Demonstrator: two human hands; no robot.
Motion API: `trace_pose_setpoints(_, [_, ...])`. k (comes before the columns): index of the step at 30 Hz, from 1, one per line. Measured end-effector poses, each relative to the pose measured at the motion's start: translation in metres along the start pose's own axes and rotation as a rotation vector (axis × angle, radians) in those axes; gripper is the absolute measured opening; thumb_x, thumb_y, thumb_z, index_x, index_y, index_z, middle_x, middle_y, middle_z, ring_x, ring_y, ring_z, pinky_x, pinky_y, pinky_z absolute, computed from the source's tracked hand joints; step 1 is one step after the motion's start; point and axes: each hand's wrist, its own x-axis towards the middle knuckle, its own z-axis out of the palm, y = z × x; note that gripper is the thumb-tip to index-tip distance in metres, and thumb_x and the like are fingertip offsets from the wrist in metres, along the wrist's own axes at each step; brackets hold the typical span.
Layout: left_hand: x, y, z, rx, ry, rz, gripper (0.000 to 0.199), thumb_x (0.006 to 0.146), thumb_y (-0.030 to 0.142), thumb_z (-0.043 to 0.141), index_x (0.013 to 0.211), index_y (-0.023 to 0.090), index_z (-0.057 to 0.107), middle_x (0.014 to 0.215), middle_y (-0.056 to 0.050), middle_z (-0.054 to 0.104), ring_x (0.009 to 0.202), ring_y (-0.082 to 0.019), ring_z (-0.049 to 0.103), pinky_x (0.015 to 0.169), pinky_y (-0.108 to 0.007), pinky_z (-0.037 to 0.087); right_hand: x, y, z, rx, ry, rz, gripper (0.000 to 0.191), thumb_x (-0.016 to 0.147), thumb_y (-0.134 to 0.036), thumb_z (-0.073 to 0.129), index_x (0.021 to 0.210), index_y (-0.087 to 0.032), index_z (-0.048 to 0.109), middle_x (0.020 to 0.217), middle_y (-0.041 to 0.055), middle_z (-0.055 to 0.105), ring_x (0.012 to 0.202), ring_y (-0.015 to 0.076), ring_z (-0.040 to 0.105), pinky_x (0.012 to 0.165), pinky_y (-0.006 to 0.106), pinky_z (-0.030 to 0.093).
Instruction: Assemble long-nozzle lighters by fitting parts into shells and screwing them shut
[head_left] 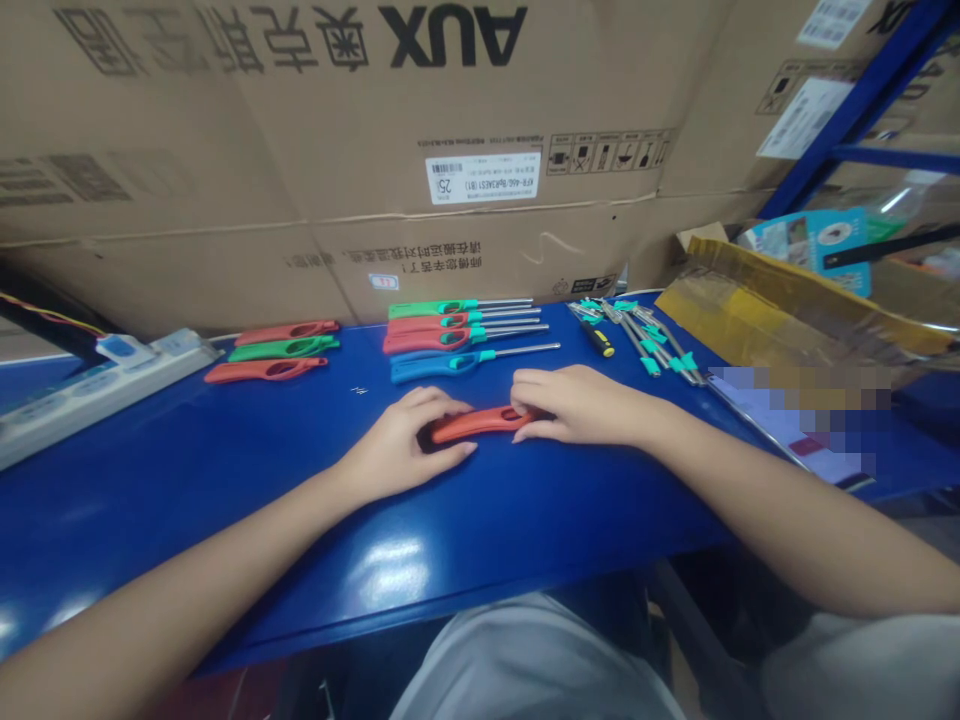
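Note:
A red lighter handle (484,424) lies sideways between my hands, low over the blue table. My left hand (412,440) has its fingers and thumb around the handle's left end. The right end is pinched by my right hand (559,405), whose fingers hide that tip. No metal rod shows on this handle. Beyond my hands are assembled lighters with metal rods, among them a blue one (442,366) and a green one (420,309). To their left rest a green handle (281,348) and red handles (262,371) without rods.
Several metal rods with teal pieces (660,340) lie at the right, beside a black and yellow screwdriver (598,335). A white power strip (105,385) runs along the left. Large cardboard boxes (262,150) stand behind; an open carton (795,310) is at the right.

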Motion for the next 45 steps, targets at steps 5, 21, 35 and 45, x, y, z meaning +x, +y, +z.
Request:
trace_pose_setpoints(5, [0.0,-0.002,0.001,-0.016,0.004,-0.008,0.033,0.094,0.04,0.064,0.12,0.021,0.069,0.11,-0.008,0.067,0.098,-0.022,0.066,0.089,-0.036,0.056,0.001,0.001,0.003,0.066,-0.016,0.01,0.027,0.093,-0.044,0.067,0.093,-0.02,0.058,0.096,0.0016,0.062,0.073,0.0151,0.055,0.061,0.025,0.031])
trace_pose_setpoints(21, [0.0,-0.002,0.001,-0.03,-0.016,-0.004,0.03,0.096,0.039,0.061,0.12,0.022,0.068,0.109,-0.007,0.064,0.096,-0.021,0.064,0.084,-0.034,0.055,0.0,-0.004,0.001,0.12,-0.052,0.038,0.027,0.093,-0.045,0.067,0.093,-0.02,0.057,0.096,0.0017,0.064,0.071,0.0145,0.055,0.062,0.026,0.032])
trace_pose_setpoints(35, [0.001,-0.003,0.002,-0.011,-0.002,-0.022,0.026,0.094,0.036,0.064,0.114,0.019,0.067,0.11,-0.007,0.067,0.099,-0.022,0.064,0.089,-0.037,0.053,0.001,-0.006,0.0,0.05,-0.087,0.037,0.024,0.098,-0.041,0.059,0.09,-0.018,0.06,0.095,0.0039,0.061,0.07,0.0146,0.053,0.063,0.027,0.033])
trace_pose_setpoints(45, [0.003,-0.003,0.003,-0.136,0.033,-0.137,0.033,0.087,0.039,0.072,0.112,0.017,0.07,0.11,-0.008,0.072,0.094,-0.022,0.067,0.086,-0.037,0.054,0.003,0.006,0.011,0.376,0.046,0.024,0.023,0.09,-0.034,0.069,0.08,-0.018,0.056,0.084,0.0005,0.059,0.071,0.0125,0.052,0.064,0.025,0.037])
